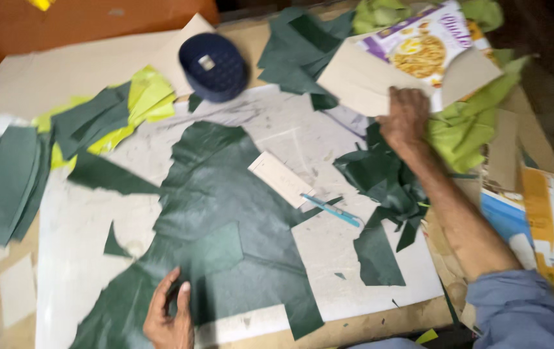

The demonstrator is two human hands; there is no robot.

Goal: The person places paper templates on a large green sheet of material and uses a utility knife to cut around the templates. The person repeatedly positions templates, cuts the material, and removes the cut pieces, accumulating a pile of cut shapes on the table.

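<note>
A large dark green leather hide (225, 213) lies spread on a white cutting board (329, 258). My left hand (170, 313) rests flat on its near edge, fingers apart. Stretched to the far right, my right hand (406, 116) presses on a beige cardboard piece (361, 81) beside a heap of dark green scraps (387, 178). A small white card template (281, 179) and a light blue knife (332, 210) lie on the hide's right side.
A dark blue round container (214, 66) stands at the back. Stacked green pieces (5, 178) lie at left, yellow-green pieces (141, 97) behind them. Lime scraps (464, 129) and printed cardboard boxes (542, 220) crowd the right edge.
</note>
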